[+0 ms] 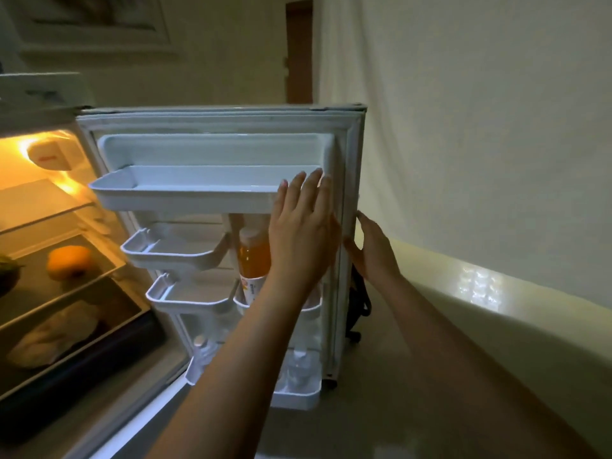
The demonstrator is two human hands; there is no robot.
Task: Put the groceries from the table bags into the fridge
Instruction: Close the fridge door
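Note:
The white fridge door (347,154) stands wide open in front of me. My left hand (303,226) lies flat with straight fingers against the door's inner side, by the right end of the top door shelf (185,193). My right hand (372,250) rests with straight fingers on the door's outer edge. Neither hand holds anything. An orange juice bottle (253,256) stands in a door rack, partly hidden by my left hand. Inside the lit fridge at left, an orange fruit (68,261) sits on a glass shelf and a pale bag (56,336) lies lower down.
Clear bottles (299,366) stand in the bottom door rack. Two smaller door racks (172,250) hold nothing. A dark object (359,299) sits on the floor behind the door. A pale wall (480,127) runs along the right; a brown door (298,51) is far back.

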